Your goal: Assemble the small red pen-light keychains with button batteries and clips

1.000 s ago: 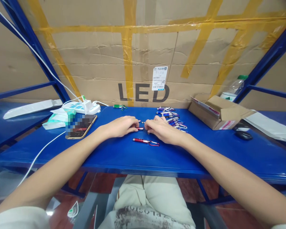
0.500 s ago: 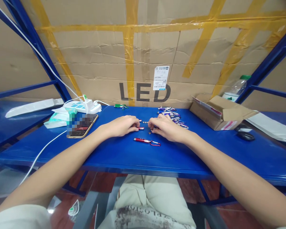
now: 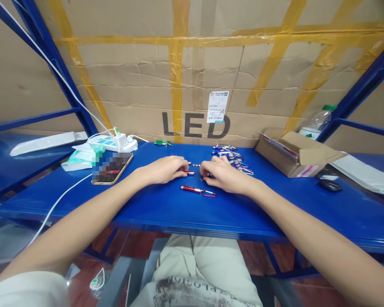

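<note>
My left hand [image 3: 166,169] rests on the blue table [image 3: 166,209] with its fingers curled around a small red penlight [image 3: 189,173] whose tip pokes out to the right. My right hand [image 3: 222,175] lies just to the right, fingers bent and pinched on a small dark part I cannot make out. Between the hands lie tiny silver button cells [image 3: 196,164]. A complete red keychain flashlight [image 3: 196,190] with a carabiner lies in front of both hands.
A pile of blue and purple keychain flashlights [image 3: 232,157] lies behind my right hand. An open cardboard box [image 3: 296,154] and a dark mouse [image 3: 329,185] are at the right. A phone [image 3: 112,168], power strip [image 3: 113,143] and a green flashlight [image 3: 162,143] are at the left.
My right hand drew slightly away from the left and its fingers shifted over the small parts. The left hand stayed put. The view tilted a little.
</note>
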Action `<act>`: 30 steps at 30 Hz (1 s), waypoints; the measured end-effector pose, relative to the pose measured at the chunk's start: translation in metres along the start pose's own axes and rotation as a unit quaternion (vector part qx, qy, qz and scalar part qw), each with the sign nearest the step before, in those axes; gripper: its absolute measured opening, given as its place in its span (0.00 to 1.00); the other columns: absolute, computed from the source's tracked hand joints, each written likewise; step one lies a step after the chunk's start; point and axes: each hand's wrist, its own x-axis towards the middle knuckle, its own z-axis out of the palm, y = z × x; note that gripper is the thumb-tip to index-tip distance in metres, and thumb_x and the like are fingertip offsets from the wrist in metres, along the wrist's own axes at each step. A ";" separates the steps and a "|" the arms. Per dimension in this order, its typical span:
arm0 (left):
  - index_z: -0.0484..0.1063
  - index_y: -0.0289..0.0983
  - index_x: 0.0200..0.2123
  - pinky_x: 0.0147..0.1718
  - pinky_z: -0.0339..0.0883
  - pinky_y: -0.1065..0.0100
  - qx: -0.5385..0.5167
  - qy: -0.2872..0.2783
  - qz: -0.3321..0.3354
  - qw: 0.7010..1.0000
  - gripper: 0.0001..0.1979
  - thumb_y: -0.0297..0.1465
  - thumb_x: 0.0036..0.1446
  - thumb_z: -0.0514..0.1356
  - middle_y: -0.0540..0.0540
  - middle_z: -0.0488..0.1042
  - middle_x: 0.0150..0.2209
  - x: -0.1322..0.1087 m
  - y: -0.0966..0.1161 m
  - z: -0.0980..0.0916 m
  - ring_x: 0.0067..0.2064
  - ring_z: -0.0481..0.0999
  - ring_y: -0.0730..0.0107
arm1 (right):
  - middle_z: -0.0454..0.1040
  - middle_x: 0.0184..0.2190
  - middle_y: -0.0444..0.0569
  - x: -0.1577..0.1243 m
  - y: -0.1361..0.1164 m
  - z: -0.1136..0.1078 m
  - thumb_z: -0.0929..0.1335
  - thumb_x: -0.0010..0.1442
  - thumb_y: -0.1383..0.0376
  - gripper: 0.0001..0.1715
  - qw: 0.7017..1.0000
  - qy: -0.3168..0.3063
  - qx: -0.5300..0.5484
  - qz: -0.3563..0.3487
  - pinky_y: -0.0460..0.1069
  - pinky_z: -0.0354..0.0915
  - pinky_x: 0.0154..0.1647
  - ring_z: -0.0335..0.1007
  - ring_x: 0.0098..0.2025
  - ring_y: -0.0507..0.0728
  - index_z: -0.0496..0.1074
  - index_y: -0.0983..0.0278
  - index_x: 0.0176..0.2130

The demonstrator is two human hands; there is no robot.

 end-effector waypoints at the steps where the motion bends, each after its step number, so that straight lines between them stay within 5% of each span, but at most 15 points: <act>1: 0.78 0.38 0.49 0.46 0.68 0.62 -0.001 0.000 0.001 1.000 0.09 0.35 0.74 0.60 0.41 0.81 0.48 0.000 0.000 0.000 0.48 0.80 0.57 | 0.79 0.42 0.51 0.000 0.001 0.000 0.66 0.71 0.67 0.03 1.000 0.001 0.000 0.001 0.58 0.53 0.52 0.65 0.47 0.65 0.68 0.59 0.42; 10: 0.77 0.38 0.50 0.48 0.67 0.63 0.005 -0.008 -0.010 1.000 0.09 0.35 0.74 0.61 0.41 0.81 0.49 0.000 0.003 0.000 0.50 0.79 0.57 | 0.79 0.49 0.53 -0.001 0.003 0.002 0.65 0.75 0.66 0.05 0.999 -0.013 0.025 0.034 0.58 0.54 0.52 0.63 0.52 0.66 0.70 0.58 0.48; 22: 0.77 0.38 0.49 0.46 0.68 0.63 0.020 -0.005 -0.019 1.000 0.07 0.34 0.73 0.62 0.42 0.81 0.49 0.000 0.003 0.000 0.49 0.80 0.56 | 0.80 0.41 0.46 0.004 -0.004 -0.004 0.70 0.64 0.73 0.09 0.990 -0.039 0.118 0.072 0.53 0.58 0.49 0.68 0.46 0.61 0.71 0.60 0.41; 30: 0.76 0.38 0.49 0.46 0.67 0.64 0.017 -0.010 -0.018 1.000 0.07 0.34 0.73 0.62 0.42 0.81 0.49 0.000 0.003 0.000 0.48 0.79 0.57 | 0.80 0.40 0.46 0.007 0.001 -0.001 0.73 0.66 0.68 0.05 0.985 -0.016 0.156 0.068 0.52 0.59 0.46 0.70 0.43 0.59 0.72 0.60 0.40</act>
